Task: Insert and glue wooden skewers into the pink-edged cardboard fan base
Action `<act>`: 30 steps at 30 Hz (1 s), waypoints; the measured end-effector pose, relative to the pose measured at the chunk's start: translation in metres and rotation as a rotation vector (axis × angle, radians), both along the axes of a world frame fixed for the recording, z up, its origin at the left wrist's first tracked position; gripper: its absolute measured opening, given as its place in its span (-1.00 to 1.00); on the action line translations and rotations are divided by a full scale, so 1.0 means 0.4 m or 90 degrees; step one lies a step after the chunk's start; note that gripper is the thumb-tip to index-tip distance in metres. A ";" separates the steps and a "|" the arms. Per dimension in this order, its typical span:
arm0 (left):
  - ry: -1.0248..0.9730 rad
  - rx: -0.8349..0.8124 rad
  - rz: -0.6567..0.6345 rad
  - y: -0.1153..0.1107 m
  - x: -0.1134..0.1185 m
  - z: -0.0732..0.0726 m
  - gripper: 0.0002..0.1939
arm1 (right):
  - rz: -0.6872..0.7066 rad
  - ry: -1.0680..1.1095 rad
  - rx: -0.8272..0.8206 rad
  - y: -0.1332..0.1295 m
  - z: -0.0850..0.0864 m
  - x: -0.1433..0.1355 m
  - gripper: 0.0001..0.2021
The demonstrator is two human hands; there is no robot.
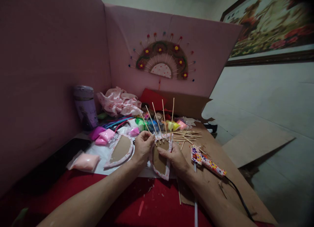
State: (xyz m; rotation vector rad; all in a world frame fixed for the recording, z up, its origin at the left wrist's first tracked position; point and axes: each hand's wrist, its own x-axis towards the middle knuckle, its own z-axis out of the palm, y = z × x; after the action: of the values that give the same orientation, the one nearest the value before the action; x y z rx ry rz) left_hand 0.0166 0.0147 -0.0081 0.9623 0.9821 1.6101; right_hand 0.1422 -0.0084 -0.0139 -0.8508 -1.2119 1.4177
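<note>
My right hand (178, 157) grips a half-round cardboard piece (159, 161) edged with pink-and-white fabric, its thumb lying on the brown face. Several thin wooden sticks (157, 117) fan upward from the piece's far edge. At the left end of that fan, my left hand (144, 146) pinches the leftmost stick (146, 123) near its base. A second fabric-edged cardboard half-round (120, 149) lies on white paper to the left. Beside my right forearm rests a flower-patterned glue gun (208, 162) with a glue stick in its back and a black cord.
Loose wooden sticks (188, 135) are strewn behind my right hand. Bags of coloured clay (147, 125) and pink fabric (119, 102) lie at the back. A purple tumbler (85, 107) stands left. A decorated fan (162, 58) hangs on the pink board.
</note>
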 end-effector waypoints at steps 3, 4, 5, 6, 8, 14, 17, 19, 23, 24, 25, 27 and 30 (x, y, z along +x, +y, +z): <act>-0.002 -0.004 0.000 0.000 0.000 -0.001 -0.67 | 0.000 -0.014 0.005 -0.001 0.001 0.000 -0.64; -0.003 -0.004 0.001 0.000 0.000 -0.001 -0.67 | -0.002 -0.018 0.005 -0.001 0.002 0.000 -0.64; -0.003 -0.005 0.001 0.000 0.000 -0.002 -0.67 | -0.004 -0.019 0.006 -0.002 0.003 0.000 -0.64; -0.002 -0.005 0.000 0.000 0.000 -0.002 -0.67 | -0.006 -0.021 0.007 -0.002 0.004 0.000 -0.64; 0.000 -0.007 -0.001 0.000 -0.001 -0.002 -0.67 | -0.007 -0.022 0.005 -0.003 0.005 0.000 -0.63; -0.006 -0.021 -0.003 -0.003 0.000 0.001 -0.67 | -0.007 -0.024 0.004 -0.004 0.005 -0.001 -0.63; 0.001 -0.022 -0.001 -0.003 0.000 0.000 -0.67 | -0.010 -0.024 0.009 -0.003 0.005 -0.001 -0.64; 0.005 -0.022 0.002 -0.002 -0.001 -0.002 -0.67 | -0.012 -0.027 0.017 -0.004 0.005 -0.001 -0.64; 0.004 -0.017 0.007 0.001 -0.001 -0.006 -0.67 | -0.010 -0.031 0.023 -0.006 0.006 -0.001 -0.64; 0.004 -0.018 0.008 0.002 -0.001 -0.006 -0.67 | -0.009 -0.029 0.023 -0.006 0.006 -0.001 -0.64; 0.004 -0.020 0.009 0.002 -0.001 -0.006 -0.68 | -0.008 -0.028 0.023 -0.006 0.006 -0.001 -0.63; 0.004 -0.024 0.009 0.001 -0.001 -0.006 -0.68 | -0.008 -0.035 0.023 -0.005 0.004 0.000 -0.64; 0.003 -0.026 0.007 0.000 -0.001 -0.005 -0.66 | -0.008 -0.045 0.025 -0.002 0.001 0.001 -0.66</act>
State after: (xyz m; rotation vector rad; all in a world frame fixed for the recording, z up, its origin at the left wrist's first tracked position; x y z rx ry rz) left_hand 0.0164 0.0148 -0.0102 0.9352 1.0217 1.5915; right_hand 0.1426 -0.0093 -0.0135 -0.8860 -1.2817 1.3594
